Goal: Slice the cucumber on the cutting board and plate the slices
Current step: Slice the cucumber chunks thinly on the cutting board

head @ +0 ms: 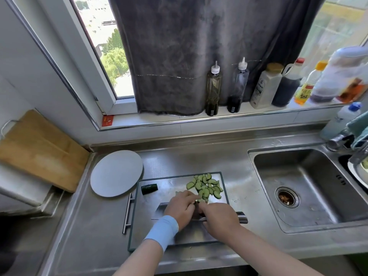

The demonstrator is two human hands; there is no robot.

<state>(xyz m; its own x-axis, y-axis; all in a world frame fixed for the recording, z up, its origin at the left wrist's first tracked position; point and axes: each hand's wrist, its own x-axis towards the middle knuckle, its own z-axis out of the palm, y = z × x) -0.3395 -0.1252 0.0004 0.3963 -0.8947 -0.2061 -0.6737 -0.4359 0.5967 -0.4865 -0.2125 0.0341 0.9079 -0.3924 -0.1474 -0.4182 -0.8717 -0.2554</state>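
A steel cutting board with a dark rim lies on the counter. At its far right lies a pile of half-round cucumber slices. A dark green cucumber end sits at the board's far left corner. A cleaver lies across the middle of the board, its handle pointing right. My right hand grips it where blade meets handle. Over the blade is my left hand, with a blue wristband, its fingertips bunched on a few slices at the pile's near edge. An empty white plate sits just left of the board's far corner.
A steel sink is to the right, with a tap at its far right. A wooden board leans at the left wall. Several sauce bottles stand on the windowsill behind. The cutting board's bar handle sticks out on its left.
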